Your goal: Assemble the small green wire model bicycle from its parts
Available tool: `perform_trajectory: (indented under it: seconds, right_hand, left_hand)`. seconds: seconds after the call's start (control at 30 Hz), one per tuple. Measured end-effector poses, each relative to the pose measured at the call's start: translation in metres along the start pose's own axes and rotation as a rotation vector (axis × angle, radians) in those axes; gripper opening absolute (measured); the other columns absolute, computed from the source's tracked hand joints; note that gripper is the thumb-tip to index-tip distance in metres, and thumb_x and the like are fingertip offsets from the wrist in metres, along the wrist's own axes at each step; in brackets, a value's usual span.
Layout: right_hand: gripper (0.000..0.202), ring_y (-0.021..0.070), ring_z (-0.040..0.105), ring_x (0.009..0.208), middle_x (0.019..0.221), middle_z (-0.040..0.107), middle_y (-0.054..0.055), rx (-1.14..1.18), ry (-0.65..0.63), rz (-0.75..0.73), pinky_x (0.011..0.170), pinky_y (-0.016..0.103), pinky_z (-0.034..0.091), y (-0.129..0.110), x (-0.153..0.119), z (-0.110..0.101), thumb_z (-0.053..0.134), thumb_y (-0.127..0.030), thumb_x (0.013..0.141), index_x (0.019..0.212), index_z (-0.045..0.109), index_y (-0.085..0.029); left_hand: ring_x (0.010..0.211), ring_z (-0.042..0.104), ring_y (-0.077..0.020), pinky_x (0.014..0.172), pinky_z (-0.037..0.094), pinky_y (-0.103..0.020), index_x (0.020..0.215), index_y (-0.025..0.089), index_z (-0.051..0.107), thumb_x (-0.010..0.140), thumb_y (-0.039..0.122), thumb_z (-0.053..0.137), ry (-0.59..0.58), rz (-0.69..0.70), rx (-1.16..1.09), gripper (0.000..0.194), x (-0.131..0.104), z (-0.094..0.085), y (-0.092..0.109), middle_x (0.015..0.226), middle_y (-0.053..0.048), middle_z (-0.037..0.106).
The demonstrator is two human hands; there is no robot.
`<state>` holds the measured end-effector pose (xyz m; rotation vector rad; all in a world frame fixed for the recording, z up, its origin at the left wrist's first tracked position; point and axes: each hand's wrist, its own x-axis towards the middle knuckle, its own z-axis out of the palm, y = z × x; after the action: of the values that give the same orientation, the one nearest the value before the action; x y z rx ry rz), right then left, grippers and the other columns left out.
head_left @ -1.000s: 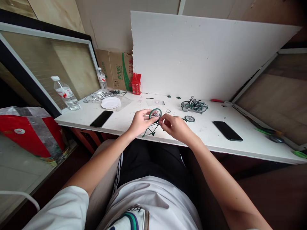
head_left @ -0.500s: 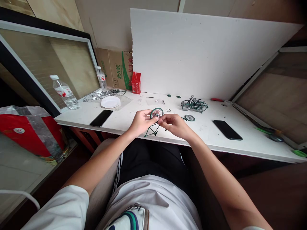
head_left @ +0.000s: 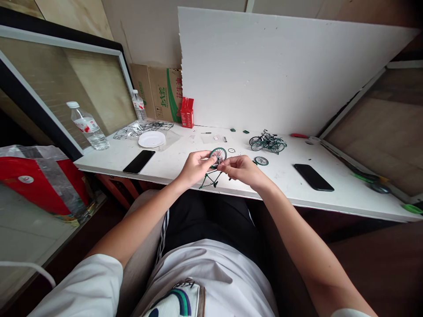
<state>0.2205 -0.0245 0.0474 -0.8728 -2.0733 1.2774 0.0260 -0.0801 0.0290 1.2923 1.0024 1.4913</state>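
Between my hands, over the front edge of the white table (head_left: 178,169), is a small green toy bicycle wheel (head_left: 218,152) with thin spokes. My left hand (head_left: 197,167) grips the wheel from the left, thumb across its lower side. The fingertips of my right hand (head_left: 243,170) are pinched together at the wheel's hub; what exactly they hold there is too small to make out. A green toy bicycle frame (head_left: 210,180) hangs just below the wheel, partly behind my fingers. Another loose wheel (head_left: 261,161) lies right of my right hand.
Assembled toy bicycles (head_left: 268,143) stand farther back. A phone (head_left: 139,161) lies at left, a second black phone (head_left: 313,177) at right. A white plate (head_left: 152,139), water bottle (head_left: 88,127) and red box (head_left: 187,113) are at back left. A white board (head_left: 280,75) closes off the back.
The wheel is turned slightly and sits a little farther right in my left hand. My right fingers stay at its hub. The whole view has shifted slightly.
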Motion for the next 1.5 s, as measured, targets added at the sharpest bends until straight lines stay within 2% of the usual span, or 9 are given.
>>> perform_trajectory:
  seconds: [0.13,0.27,0.5,0.73,1.0,1.5]
  right_hand:
    - [0.045,0.0118,0.048,0.058,0.064,0.063,0.003,0.063,0.023,0.052,0.052,0.026,0.043,-0.004,-0.001,0.002,0.084,-0.060,0.077,0.085,0.083,-0.015]
    - [0.044,0.0112,0.048,0.058,0.067,0.066,0.003,0.080,0.056,0.038,0.050,0.026,0.041,-0.006,-0.001,0.005,0.087,-0.059,0.073,0.085,0.084,-0.016]
    - [0.041,0.0109,0.047,0.057,0.065,0.065,0.003,0.074,0.087,0.051,0.049,0.026,0.039,-0.004,-0.001,0.006,0.087,-0.056,0.073,0.083,0.084,-0.016]
    - [0.040,0.0107,0.045,0.055,0.061,0.061,0.001,0.060,0.100,0.059,0.048,0.026,0.037,-0.005,0.000,0.009,0.084,-0.055,0.075,0.078,0.081,-0.016]
    - [0.048,0.0097,0.043,0.053,0.057,0.055,-0.001,0.063,0.144,0.050,0.047,0.025,0.034,-0.003,0.001,0.014,0.083,-0.062,0.073,0.077,0.077,-0.015]
    - [0.056,0.0102,0.044,0.056,0.064,0.058,0.001,0.049,0.178,0.017,0.051,0.027,0.033,0.002,0.003,0.017,0.081,-0.070,0.071,0.079,0.076,-0.014]
  left_hand:
    - [0.097,0.076,-0.0261,0.096,0.062,-0.043,0.112,0.013,0.079,0.083,0.054,0.084,-0.063,0.047,0.019,0.051,0.000,-0.002,-0.008,0.108,-0.011,0.080]
    - [0.099,0.076,-0.0266,0.099,0.062,-0.044,0.117,0.014,0.079,0.088,0.054,0.080,-0.083,0.079,0.051,0.050,0.001,-0.003,-0.015,0.112,-0.012,0.079]
    - [0.101,0.075,-0.0265,0.099,0.062,-0.043,0.117,0.013,0.079,0.092,0.052,0.076,-0.107,0.089,0.053,0.046,-0.001,-0.001,-0.014,0.112,-0.011,0.079]
    - [0.101,0.075,-0.0265,0.099,0.061,-0.043,0.113,0.014,0.080,0.091,0.057,0.076,-0.103,0.074,0.044,0.049,-0.002,0.000,-0.015,0.107,-0.010,0.079]
    - [0.102,0.074,-0.0264,0.100,0.061,-0.045,0.116,0.013,0.079,0.090,0.057,0.077,-0.097,0.076,0.026,0.052,0.001,-0.001,-0.018,0.108,-0.011,0.078]
    - [0.100,0.075,-0.0251,0.100,0.061,-0.044,0.118,0.012,0.078,0.092,0.053,0.076,-0.113,0.103,0.034,0.049,0.003,-0.003,-0.021,0.111,-0.012,0.078]
